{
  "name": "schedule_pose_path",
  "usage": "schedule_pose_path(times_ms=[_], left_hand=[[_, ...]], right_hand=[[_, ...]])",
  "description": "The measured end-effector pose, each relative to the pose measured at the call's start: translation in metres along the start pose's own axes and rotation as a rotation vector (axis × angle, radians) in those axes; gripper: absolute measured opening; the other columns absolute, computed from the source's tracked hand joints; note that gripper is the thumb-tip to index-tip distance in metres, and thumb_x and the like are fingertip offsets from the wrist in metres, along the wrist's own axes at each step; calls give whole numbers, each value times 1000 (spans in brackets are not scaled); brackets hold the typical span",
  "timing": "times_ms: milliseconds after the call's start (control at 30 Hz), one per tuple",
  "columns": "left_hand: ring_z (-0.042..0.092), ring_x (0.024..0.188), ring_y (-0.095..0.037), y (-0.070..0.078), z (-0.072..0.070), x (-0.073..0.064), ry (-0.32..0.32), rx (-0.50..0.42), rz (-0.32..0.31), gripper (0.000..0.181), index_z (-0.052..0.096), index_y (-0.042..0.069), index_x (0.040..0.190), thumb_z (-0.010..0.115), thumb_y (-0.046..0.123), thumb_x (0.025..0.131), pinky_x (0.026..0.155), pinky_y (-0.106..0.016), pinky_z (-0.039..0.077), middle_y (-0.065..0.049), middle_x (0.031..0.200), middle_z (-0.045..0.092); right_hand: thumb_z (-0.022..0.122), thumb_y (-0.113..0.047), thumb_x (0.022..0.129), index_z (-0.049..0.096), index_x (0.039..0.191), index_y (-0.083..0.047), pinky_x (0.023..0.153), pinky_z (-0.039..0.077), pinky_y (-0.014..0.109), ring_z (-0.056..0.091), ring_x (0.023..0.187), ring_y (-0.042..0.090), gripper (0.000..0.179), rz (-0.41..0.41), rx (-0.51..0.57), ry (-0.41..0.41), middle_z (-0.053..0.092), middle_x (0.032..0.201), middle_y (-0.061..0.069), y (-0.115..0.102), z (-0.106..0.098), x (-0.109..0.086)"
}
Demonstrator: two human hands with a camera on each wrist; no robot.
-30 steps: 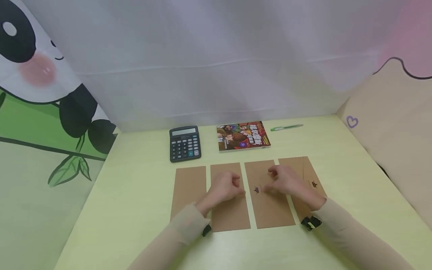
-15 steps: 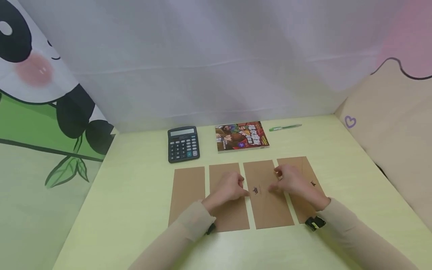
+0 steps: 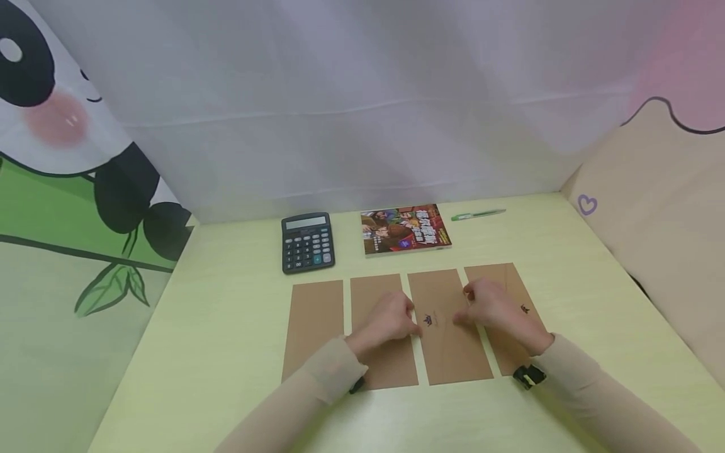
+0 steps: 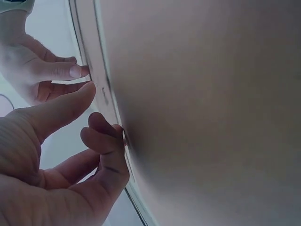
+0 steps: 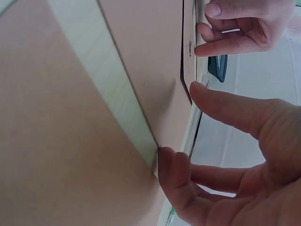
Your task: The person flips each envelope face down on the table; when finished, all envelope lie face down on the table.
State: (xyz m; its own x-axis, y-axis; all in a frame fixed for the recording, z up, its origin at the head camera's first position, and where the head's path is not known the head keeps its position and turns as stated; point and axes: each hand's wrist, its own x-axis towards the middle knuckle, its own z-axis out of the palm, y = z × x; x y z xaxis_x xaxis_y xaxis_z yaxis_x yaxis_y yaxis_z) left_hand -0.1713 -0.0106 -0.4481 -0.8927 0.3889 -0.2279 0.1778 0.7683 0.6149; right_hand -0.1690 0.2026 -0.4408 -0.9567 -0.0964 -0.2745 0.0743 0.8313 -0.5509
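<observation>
Several flat brown kraft-coloured rectangles lie in a row. The third from the left (image 3: 453,362) bears a small dark crown print, and both hands are at it. My left hand (image 3: 389,319) reaches across the second rectangle (image 3: 391,368), its thumb and fingertips at the third one's left edge. On the other side my right hand (image 3: 491,309) has its fingertips at the right edge and its thumb over the surface. The fourth rectangle (image 3: 498,274), also crown-printed, is partly hidden under that hand. In the right wrist view, bent fingers (image 5: 175,174) meet the rectangle's edge.
The leftmost brown rectangle (image 3: 315,314) is plain and partly covered by the left sleeve. Behind the row are a black calculator (image 3: 308,242), a colourful book (image 3: 404,229) and a green pen (image 3: 478,214). A pale cloth wall (image 3: 368,151) rises at the table's back.
My left hand has shifted a little right, to the third rectangle's left edge. My right hand has drawn slightly right, toward its right edge. The row itself looks nearly unchanged.
</observation>
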Motion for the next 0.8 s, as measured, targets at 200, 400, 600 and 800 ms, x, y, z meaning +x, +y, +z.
schedule_pose_path(times_ms=[200, 400, 600, 800], left_hand=[[40, 46, -13, 1, 1, -1, 10, 16, -4, 31, 56, 9, 58, 86, 13, 66, 42, -25, 28, 2, 52, 40], [39, 45, -13, 3, 1, 0, 30, 41, 4, 25, 59, 7, 60, 85, 6, 63, 40, -25, 28, 1, 53, 42], [38, 44, -11, 3, 4, 2, 22, 38, 8, 23, 57, 7, 58, 77, -2, 64, 38, -24, 28, 1, 53, 39], [34, 42, -10, 2, 6, 2, 34, 43, 42, 28, 49, 9, 54, 71, -7, 62, 38, -23, 24, 3, 52, 33]], right_hand=[[85, -24, 72, 53, 122, 13, 81, 48, 46, 56, 95, 33, 70, 17, -15, -2, 58, 113, 26, -2, 1, 0], [84, -23, 72, 53, 120, 13, 79, 48, 45, 55, 92, 32, 68, 22, -14, -1, 57, 112, 25, -2, 2, 1], [83, -23, 73, 53, 119, 14, 77, 49, 44, 54, 90, 32, 67, 38, 6, 2, 57, 109, 24, -1, 2, 1], [84, -24, 72, 52, 120, 15, 75, 49, 43, 54, 88, 32, 70, 43, 15, 2, 58, 105, 22, 1, 1, 0]])
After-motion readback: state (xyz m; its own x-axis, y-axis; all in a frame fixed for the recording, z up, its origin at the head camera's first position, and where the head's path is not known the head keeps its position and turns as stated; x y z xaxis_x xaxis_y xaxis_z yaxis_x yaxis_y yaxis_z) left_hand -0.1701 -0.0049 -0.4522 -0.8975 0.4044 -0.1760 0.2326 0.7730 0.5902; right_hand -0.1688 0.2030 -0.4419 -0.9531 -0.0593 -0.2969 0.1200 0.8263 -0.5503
